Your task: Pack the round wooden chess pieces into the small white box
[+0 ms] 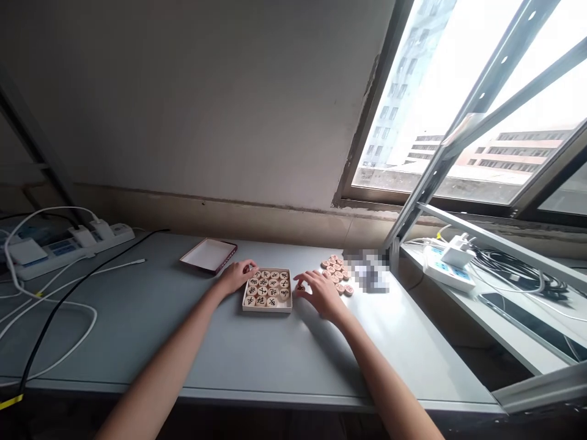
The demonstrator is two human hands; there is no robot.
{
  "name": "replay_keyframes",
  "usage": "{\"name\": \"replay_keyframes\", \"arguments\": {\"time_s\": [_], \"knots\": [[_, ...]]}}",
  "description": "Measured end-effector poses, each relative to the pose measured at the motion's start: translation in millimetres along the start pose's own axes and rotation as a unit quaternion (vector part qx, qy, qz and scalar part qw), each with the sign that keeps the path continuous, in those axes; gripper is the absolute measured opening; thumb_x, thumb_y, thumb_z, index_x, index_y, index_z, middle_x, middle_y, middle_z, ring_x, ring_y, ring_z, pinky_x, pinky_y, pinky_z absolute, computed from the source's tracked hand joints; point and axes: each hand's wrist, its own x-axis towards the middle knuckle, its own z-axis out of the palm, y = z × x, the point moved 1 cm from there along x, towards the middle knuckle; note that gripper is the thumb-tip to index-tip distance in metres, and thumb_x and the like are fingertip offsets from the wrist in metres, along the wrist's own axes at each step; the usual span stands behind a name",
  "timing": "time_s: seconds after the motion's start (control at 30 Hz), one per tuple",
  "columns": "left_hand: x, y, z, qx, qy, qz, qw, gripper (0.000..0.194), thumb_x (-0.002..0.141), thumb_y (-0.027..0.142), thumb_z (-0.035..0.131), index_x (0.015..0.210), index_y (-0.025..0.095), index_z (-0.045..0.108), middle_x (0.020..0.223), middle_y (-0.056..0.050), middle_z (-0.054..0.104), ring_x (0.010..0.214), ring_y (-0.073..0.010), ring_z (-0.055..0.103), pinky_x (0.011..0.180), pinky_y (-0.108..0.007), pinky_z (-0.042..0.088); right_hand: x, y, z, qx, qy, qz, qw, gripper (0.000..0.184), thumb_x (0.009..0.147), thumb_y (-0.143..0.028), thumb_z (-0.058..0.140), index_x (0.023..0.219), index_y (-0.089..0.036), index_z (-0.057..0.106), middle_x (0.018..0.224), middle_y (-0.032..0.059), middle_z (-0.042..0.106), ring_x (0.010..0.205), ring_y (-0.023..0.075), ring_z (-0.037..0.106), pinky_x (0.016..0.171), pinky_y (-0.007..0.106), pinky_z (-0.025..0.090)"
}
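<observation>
At frame centre my left hand (236, 276) rests open against the box of xiangqi pieces (268, 289), steadying it, while my right hand's fingers (306, 285) pinch one piece (300, 286) beside it.

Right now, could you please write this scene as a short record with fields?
left hand: rests on the left edge of the square pale box of round wooden chess pieces
right hand: touches one loose piece beside the box
loose pile of pieces: behind the right hand
red-edged lid: left of the box
surface: grey table
</observation>
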Motion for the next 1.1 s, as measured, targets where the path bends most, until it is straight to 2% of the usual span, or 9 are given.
{"name": "replay_keyframes", "arguments": {"time_s": [0.1, 0.2, 0.37, 0.53, 0.63, 0.8, 0.9, 1.0, 1.1], "knots": [[-1, 2, -0.6, 0.012, -0.002, -0.003, 1.0, 0.038, 0.082, 0.048, 0.04, 0.093, 0.019, 0.061, 0.072, -0.002, 0.063, 0.067, -0.0172, 0.055, 0.057, -0.023, 0.035, -1, -8, -4, 0.096, 0.021, -0.015, 0.995, 0.027, 0.085, -0.035, 0.056, 0.109, -0.025, 0.052, 0.096, 0.0009, 0.064, 0.086, 0.0158, 0.057, 0.081, 0.032, 0.038], [-1, 3, 0.0, 0.025, 0.003, -0.001, 1.0, 0.037, 0.082, 0.049, 0.041, 0.092, 0.019, 0.061, 0.074, -0.002, 0.063, 0.066, -0.0166, 0.055, 0.058, -0.023, 0.034, -3, -23, -2, 0.158, 0.013, -0.048, 0.986, 0.032, 0.083, -0.034, 0.059, 0.113, -0.025, 0.048, 0.096, 0.0002, 0.064, 0.088, 0.0146, 0.057, 0.089, 0.034, 0.035], [-1, 1, 1.7, 0.021, 0.011, -0.008, 1.0, 0.034, 0.082, 0.047, 0.042, 0.092, 0.02, 0.061, 0.071, -0.001, 0.063, 0.065, -0.0163, 0.055, 0.055, -0.023, 0.032, -4, -31, 1, 0.122, -0.011, -0.078, 0.989, 0.02, 0.083, -0.033, 0.06, 0.101, -0.024, 0.058, 0.097, 0.0021, 0.065, 0.092, 0.0179, 0.055, 0.093, 0.039, 0.031], [-2, 1, 1.2, 0.034, 0.01, -0.007, 0.999, 0.033, 0.083, 0.045, 0.041, 0.093, 0.02, 0.061, 0.07, -0.002, 0.063, 0.065, -0.0171, 0.055, 0.055, -0.023, 0.032, -2, -24, -2, 0.095, -0.01, -0.088, 0.992, 0.023, 0.08, -0.035, 0.063, 0.103, -0.029, 0.062, 0.092, -0.0008, 0.065, 0.089, 0.0158, 0.054, 0.095, 0.037, 0.03], [-2, 3, 0.1, 0.036, 0.008, -0.005, 0.999, 0.033, 0.083, 0.044, 0.041, 0.093, 0.02, 0.061, 0.072, -0.002, 0.064, 0.067, -0.0175, 0.056, 0.057, -0.023, 0.034, -3, -22, -3, 0.076, -0.015, -0.095, 0.992, 0.015, 0.08, -0.04, 0.061, 0.09, -0.032, 0.069, 0.095, -0.0002, 0.064, 0.092, 0.0168, 0.052, 0.093, 0.037, 0.031], [-5, 7, -0.4, 0.04, 0.006, -0.008, 0.999, 0.034, 0.084, 0.045, 0.04, 0.094, 0.02, 0.06, 0.072, -0.003, 0.064, 0.066, -0.0179, 0.056, 0.055, -0.023, 0.033, -4, -26, -14, 0.067, -0.024, -0.121, 0.99, 0.03, 0.085, -0.048, 0.051, 0.08, -0.028, 0.072, 0.104, 0.0027, 0.062, 0.097, 0.02, 0.051, 0.09, 0.038, 0.033], [-4, 5, 0.9, 0.042, 0.012, -0.008, 0.999, 0.032, 0.083, 0.043, 0.04, 0.093, 0.019, 0.06, 0.071, -0.002, 0.064, 0.065, -0.0174, 0.056, 0.056, -0.024, 0.033, -5, -23, -26, 0.058, -0.011, -0.086, 0.995, 0.034, 0.089, -0.048, 0.043, 0.083, -0.03, 0.072, 0.104, 0.0018, 0.062, 0.095, 0.0191, 0.052, 0.083, 0.035, 0.038], [1, 0, 1.4, 0.01, 0.016, -0.008, 1.0, 0.031, 0.083, 0.04, 0.04, 0.089, 0.018, 0.062, 0.077, -0.004, 0.066, 0.07, -0.0172, 0.058, 0.061, -0.023, 0.036, -16, -10, -38, 0.01, 0.033, 0.013, 0.999, 0.033, 0.091, -0.046, 0.039, 0.102, -0.03, 0.065, 0.097, 0.0034, 0.062, 0.091, 0.0197, 0.055, 0.078, 0.034, 0.041], [5, -4, 1.1, -0.038, 0.015, -0.009, 0.999, 0.032, 0.083, 0.04, 0.04, 0.086, 0.017, 0.063, 0.084, -0.005, 0.068, 0.076, -0.0175, 0.06, 0.065, -0.023, 0.038, -41, 3, -40, -0.028, 0.007, 0.052, 0.998, 0.03, 0.086, -0.044, 0.049, 0.108, -0.027, 0.06, 0.1, 0.0055, 0.06, 0.093, 0.0226, 0.055, 0.077, 0.034, 0.043]]}}
